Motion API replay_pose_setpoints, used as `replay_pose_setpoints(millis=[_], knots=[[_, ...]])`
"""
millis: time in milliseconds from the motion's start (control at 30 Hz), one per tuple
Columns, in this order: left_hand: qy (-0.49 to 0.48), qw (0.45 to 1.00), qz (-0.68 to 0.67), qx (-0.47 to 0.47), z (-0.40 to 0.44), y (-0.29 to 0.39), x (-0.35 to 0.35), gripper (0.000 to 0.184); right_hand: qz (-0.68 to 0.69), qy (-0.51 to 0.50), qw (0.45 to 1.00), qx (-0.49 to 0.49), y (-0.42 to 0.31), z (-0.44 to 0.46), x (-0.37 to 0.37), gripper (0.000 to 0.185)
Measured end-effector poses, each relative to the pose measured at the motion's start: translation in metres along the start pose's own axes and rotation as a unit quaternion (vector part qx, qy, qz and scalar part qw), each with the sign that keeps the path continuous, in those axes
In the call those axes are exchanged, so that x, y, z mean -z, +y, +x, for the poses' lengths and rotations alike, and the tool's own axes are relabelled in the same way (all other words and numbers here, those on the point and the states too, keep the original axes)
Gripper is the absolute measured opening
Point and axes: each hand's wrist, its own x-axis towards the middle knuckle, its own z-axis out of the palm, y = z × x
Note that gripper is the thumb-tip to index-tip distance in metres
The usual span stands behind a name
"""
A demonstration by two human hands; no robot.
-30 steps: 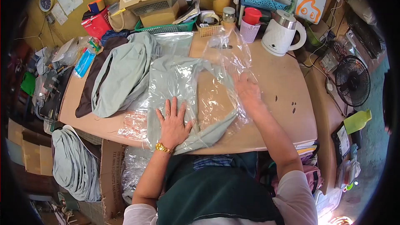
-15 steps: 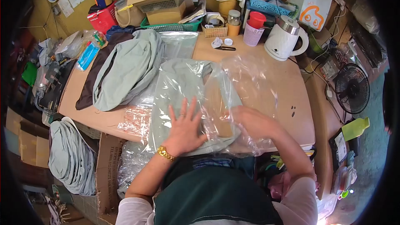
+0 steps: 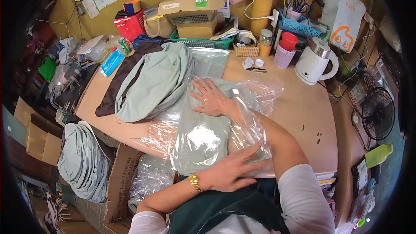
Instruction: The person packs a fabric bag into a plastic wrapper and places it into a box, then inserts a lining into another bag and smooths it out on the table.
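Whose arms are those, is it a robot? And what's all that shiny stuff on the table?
No robot here! These are a person's own two bare hands. The camera sits on that person's head, looking forward and down, so you see nearly what they see.

The right hand is spread over a grey-green cloth. The left hand, with a gold band on its wrist, is nearer the person's body, fingers spread. Neither seems to be lifting anything.

The shiny stuff is clear plastic around that cloth. More grey-green cloth lies on the table to the left, and a white kettle stands towards the back right.
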Motion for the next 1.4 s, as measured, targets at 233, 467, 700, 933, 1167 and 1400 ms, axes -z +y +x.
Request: replay_pose_setpoints(millis=[233,467,700,933,1167,1400], knots=[[0.094,0.904,0.376,0.178,-0.065,-0.035,-0.006,0.057,0.023,-0.014,0.995,-0.097,0.011,0.008,-0.038,0.075],[0.129,0.885,0.375,0.245,-0.054,-0.056,0.061,0.057,0.039,-0.089,0.995,0.008,-0.011,-0.042,-0.011,0.070],[0.194,0.821,0.405,0.352,-0.037,-0.109,0.049,0.075,0.411,-0.310,0.836,-0.190,-0.035,-0.197,0.133,0.049],[0.236,0.788,0.425,0.377,-0.035,-0.118,0.048,0.076,0.497,-0.197,0.834,-0.138,-0.055,-0.393,0.180,0.024],[0.234,0.768,0.437,0.405,-0.030,-0.115,0.046,0.077,-0.023,0.396,0.684,-0.612,-0.076,-0.449,0.204,0.015],[0.230,0.751,0.554,0.277,-0.048,-0.163,0.041,0.077,-0.074,0.108,0.957,-0.259,-0.058,-0.214,0.103,0.033]])
